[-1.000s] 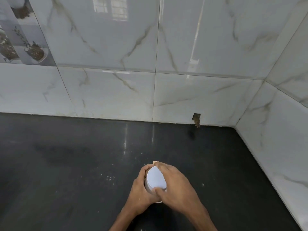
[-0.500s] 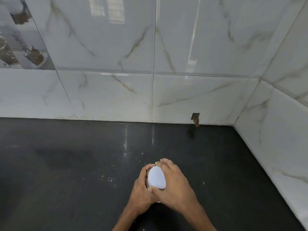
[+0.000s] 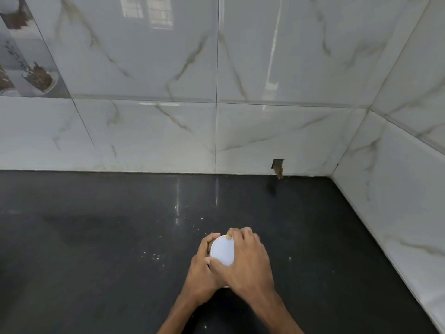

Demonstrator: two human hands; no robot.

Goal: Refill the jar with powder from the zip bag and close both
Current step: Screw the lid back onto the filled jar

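Note:
A small jar stands on the black counter, topped by a round white lid. My left hand wraps round the jar's body from the left, hiding most of it. My right hand grips the lid from the right, thumb on its near edge and fingers curled over its far edge. The jar's contents are hidden. No zip bag is in view.
The black counter runs back to a marble-tiled wall and a side wall at the right corner. Specks of spilled white powder lie left of the jar. A small notch is cut in the wall's base.
My right hand has shifted slightly round the lid, its fingers further over the far edge. The jar stays in the same spot; the view tilted a little.

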